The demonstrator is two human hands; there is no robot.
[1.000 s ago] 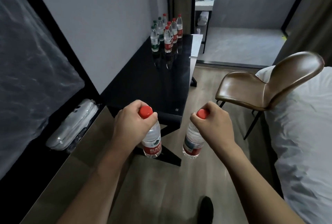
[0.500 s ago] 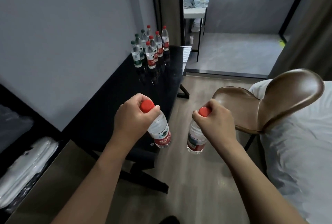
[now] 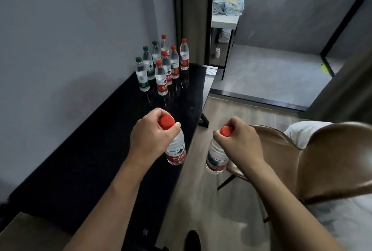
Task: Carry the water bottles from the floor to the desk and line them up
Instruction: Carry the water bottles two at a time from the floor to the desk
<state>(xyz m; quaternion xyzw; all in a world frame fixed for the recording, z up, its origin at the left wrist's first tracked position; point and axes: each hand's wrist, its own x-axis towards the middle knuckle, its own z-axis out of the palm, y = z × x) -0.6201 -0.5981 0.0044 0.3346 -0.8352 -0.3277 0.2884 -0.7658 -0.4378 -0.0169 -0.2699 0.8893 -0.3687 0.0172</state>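
The left hand (image 3: 150, 138) grips a red-capped bottle (image 3: 175, 151) by its neck, hanging upright over the black desk's (image 3: 96, 150) near edge. The right hand (image 3: 239, 144) pinches a second bottle (image 3: 215, 160) likewise, off the desk over the floor. The standing bottles (image 3: 162, 65) lie ahead and slightly left at the desk's far end, nearer the left hand.

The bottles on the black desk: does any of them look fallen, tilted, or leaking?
Nothing stands out. The bottles on the desk all stand upright in rows at the far end of the black desk, caps on, with no water visible around them. The two carried bottles hang by their necks, capped.
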